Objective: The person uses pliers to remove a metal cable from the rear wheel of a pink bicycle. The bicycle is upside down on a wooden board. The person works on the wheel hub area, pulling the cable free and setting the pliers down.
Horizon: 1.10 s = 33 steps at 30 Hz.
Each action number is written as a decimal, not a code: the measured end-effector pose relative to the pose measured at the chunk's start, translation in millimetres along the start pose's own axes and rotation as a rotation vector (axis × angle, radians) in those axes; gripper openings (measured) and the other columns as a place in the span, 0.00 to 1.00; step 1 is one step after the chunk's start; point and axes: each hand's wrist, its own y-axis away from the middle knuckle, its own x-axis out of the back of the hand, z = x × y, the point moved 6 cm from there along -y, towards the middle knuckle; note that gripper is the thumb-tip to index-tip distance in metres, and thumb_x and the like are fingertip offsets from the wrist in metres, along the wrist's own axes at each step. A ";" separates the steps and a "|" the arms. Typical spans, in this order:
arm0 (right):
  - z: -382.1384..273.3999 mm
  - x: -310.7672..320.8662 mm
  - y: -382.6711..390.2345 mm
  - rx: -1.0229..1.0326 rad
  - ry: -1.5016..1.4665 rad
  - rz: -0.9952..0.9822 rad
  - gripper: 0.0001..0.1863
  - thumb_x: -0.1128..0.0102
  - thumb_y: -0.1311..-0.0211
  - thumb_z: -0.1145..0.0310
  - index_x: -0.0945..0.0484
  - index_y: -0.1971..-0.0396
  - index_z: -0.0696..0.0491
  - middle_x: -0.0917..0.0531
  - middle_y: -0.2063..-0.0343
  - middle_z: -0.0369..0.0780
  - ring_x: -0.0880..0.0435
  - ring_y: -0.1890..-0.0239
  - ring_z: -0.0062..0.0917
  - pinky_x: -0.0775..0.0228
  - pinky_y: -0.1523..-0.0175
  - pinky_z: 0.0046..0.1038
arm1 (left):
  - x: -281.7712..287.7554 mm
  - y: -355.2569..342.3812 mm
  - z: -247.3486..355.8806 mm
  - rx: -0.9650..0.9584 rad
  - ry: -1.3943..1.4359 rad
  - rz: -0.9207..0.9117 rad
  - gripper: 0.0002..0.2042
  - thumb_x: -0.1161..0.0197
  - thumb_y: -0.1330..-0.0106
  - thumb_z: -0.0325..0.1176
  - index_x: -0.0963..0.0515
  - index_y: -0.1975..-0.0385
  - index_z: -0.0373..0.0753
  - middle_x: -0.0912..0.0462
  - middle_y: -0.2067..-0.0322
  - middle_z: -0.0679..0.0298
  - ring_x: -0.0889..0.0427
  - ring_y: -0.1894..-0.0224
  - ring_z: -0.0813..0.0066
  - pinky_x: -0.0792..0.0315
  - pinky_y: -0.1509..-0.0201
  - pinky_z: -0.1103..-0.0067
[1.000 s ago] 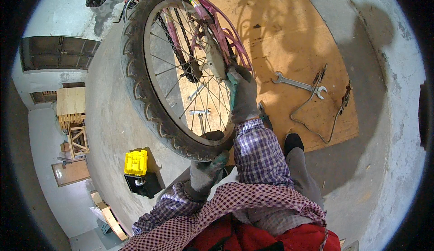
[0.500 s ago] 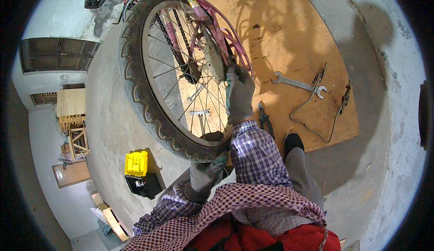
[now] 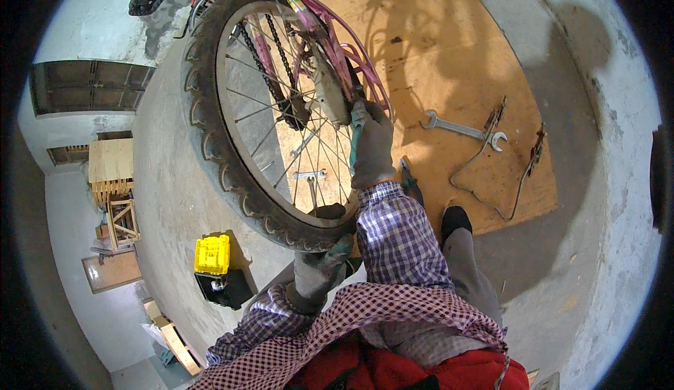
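Note:
A bicycle wheel with a knobby black tire (image 3: 223,169) and wire spokes stands tilted in front of me, at a pink bicycle frame (image 3: 335,51). My left hand (image 3: 319,262), in a grey glove, grips the tire at its near end, with dark glove fingers showing inside the rim. My right hand (image 3: 372,144), gloved too, is closed round the near end of the pink frame tube, beside a dull metal guard (image 3: 330,98); its fingertips are partly hidden. Behind the spokes hangs a dark chain (image 3: 275,56). Pliers (image 3: 411,181) lie by my right wrist.
On the wooden board (image 3: 449,60) rest a large open-end wrench (image 3: 456,127) and a cable with rusty ends (image 3: 477,197). More wrenches (image 3: 310,175) show through the spokes. A yellow and black toolbox (image 3: 213,255) stands on the floor at left. My shoe (image 3: 456,223) touches the board's edge.
The wheel and frame have shifted slightly left, the wheel tilting a little. My right hand has moved slightly with them; my left hand keeps its grip on the tire.

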 end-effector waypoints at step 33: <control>-1.5 11.4 -0.7 0.105 -0.090 -0.120 0.20 0.39 0.37 0.68 0.15 0.48 0.60 0.15 0.55 0.36 0.20 0.52 0.23 0.32 0.42 0.25 | -6.7 -1.0 16.2 -0.069 -0.324 -0.070 0.27 0.34 0.31 0.22 0.31 0.33 0.32 0.20 0.41 0.56 0.21 0.39 0.64 0.27 0.32 0.66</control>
